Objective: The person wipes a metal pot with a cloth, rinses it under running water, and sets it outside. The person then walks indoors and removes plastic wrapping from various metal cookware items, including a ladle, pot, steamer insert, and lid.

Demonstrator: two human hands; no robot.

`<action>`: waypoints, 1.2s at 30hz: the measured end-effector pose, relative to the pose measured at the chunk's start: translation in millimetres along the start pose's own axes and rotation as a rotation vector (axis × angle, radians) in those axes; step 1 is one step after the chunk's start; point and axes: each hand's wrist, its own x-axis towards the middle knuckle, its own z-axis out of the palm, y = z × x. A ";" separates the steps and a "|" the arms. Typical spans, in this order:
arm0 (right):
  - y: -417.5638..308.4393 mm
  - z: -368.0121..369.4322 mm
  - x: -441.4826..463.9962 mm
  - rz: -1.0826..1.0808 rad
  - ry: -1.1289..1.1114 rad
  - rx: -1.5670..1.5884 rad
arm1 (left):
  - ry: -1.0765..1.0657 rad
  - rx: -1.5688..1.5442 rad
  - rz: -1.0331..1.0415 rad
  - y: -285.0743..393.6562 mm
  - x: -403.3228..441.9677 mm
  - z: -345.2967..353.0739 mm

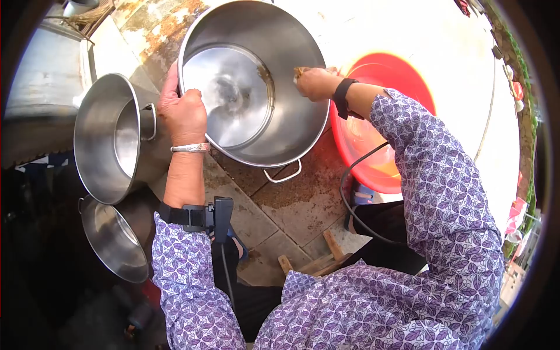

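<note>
A large stainless steel pot (233,93) stands tilted in front of me, its shiny inner base facing up and a little water along the base's edge. My left hand (184,114) is closed around the pot's left rim, with the thumb on the inner side. My right hand (318,83) is closed over the pot's right rim and holds a small brownish scrubbing pad (300,73), mostly hidden by the fingers. I cannot tell whether the pad touches the wall. One wire handle (284,172) sticks out at the pot's near side.
To the right, partly under my right forearm, stands a red plastic basin (417,87) with liquid in it. Two more steel pots, one larger (105,140) and one smaller (111,239), lie at the left. Wet stone paving (274,210) and a wooden stool (332,245) show below.
</note>
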 end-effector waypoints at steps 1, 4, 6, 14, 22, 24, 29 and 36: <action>-21.3 11.1 4.9 -0.042 -0.182 0.092 | -0.006 -0.015 -0.009 -0.6 -1.2 0.5; -98.5 -9.4 -11.7 -0.158 -0.280 1.025 | -0.007 0.026 -0.013 2.9 -7.6 9.4; -133.7 -40.2 -0.4 -0.276 -0.087 1.424 | -0.002 0.103 -0.014 5.4 -9.4 10.5; -21.3 -112.0 104.5 0.292 0.763 1.072 | -0.130 0.065 0.119 12.0 -21.8 33.0; -18.4 16.7 129.2 0.566 0.321 0.416 | -0.162 0.105 0.108 14.7 -24.1 30.2; -23.2 9.4 109.6 0.329 -0.211 0.480 | -0.152 0.092 0.115 18.3 -21.3 30.0; -81.4 38.1 86.1 0.066 -0.544 1.097 | -0.103 0.098 0.151 15.5 -18.9 26.0; -120.7 -70.4 -6.4 -0.254 -0.268 2.003 | -0.017 0.322 0.180 7.6 -18.1 18.4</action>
